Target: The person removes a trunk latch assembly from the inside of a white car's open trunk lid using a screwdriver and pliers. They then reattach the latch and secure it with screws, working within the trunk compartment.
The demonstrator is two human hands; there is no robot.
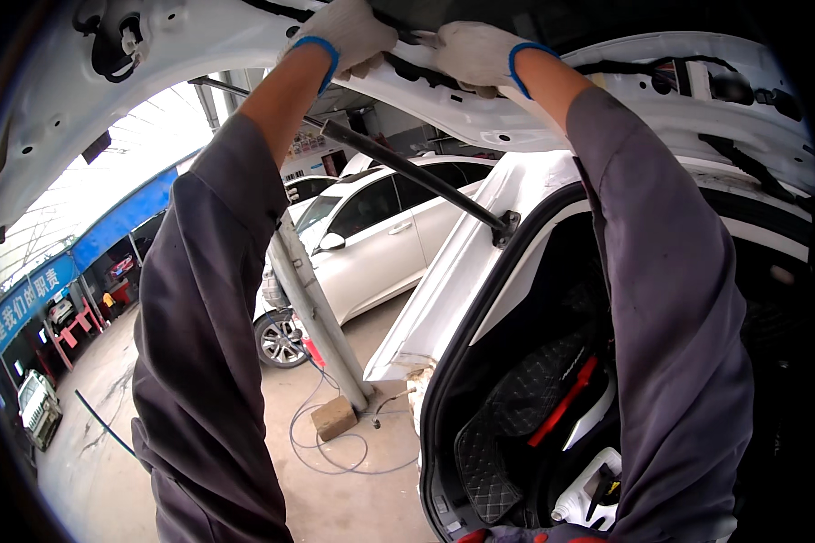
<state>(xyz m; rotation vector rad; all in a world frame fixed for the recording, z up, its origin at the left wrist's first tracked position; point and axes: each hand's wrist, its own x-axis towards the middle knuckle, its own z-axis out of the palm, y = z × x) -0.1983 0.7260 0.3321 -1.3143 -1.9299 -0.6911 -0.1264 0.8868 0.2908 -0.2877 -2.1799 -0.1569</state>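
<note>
Both arms reach up to the raised white tailgate (204,41) of a car. My left hand (346,38), in a pale knit glove with a blue cuff, is closed with its fingers curled at the panel's inner side. Close to its right, my right hand (480,56), gloved alike, is also closed. A small greyish thing (418,38) sticks out from its fingertips toward the left hand; its kind is unclear. Below and between the hands, a black strip or cable (417,72) runs along the tailgate. What the left fingers grip is hidden.
A black strut (407,172) props the tailgate from the body. Below right is the open trunk (493,362) with a quilted black lining and a white jug (589,493). Leftward stand a grey post (312,308), a brick-like block (334,418), a looped hose (330,466) and a white car (380,231).
</note>
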